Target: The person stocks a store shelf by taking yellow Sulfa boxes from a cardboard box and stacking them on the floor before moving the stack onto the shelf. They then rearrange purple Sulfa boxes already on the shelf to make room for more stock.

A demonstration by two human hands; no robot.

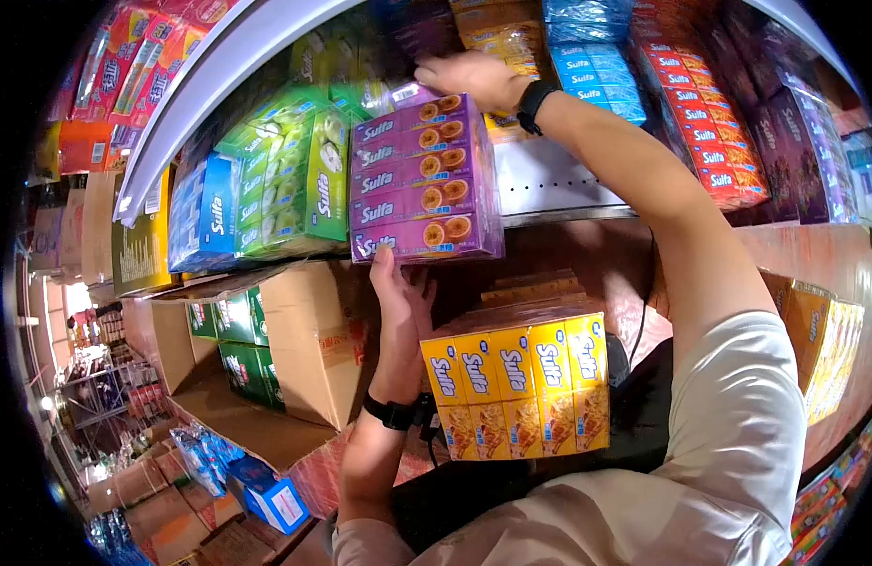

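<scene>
A shrink-wrapped purple pack of Sulfa boxes (425, 184), printed with orange fruit halves, sits at the shelf's front edge. My left hand (401, 297) grips its lower edge from below, thumb against the front face and the other fingers partly hidden underneath. Above the pack's top, my right hand (474, 80) reaches in with fingers stretched out, close to a light purple box end with a barcode (408, 92). Green Sulfa packs (290, 174) stand just left of the purple one. Below and to the right, a yellow Sulfa pack (516, 387) faces up in front of my body.
On the shelf's right side stand blue Sulfa packs (596, 80), red packs (705, 123) and dark purple packs (799, 141). A blue pack (205, 215) is at the left end. Under the shelf, an opened cardboard carton (313, 344) holds green boxes (252, 373).
</scene>
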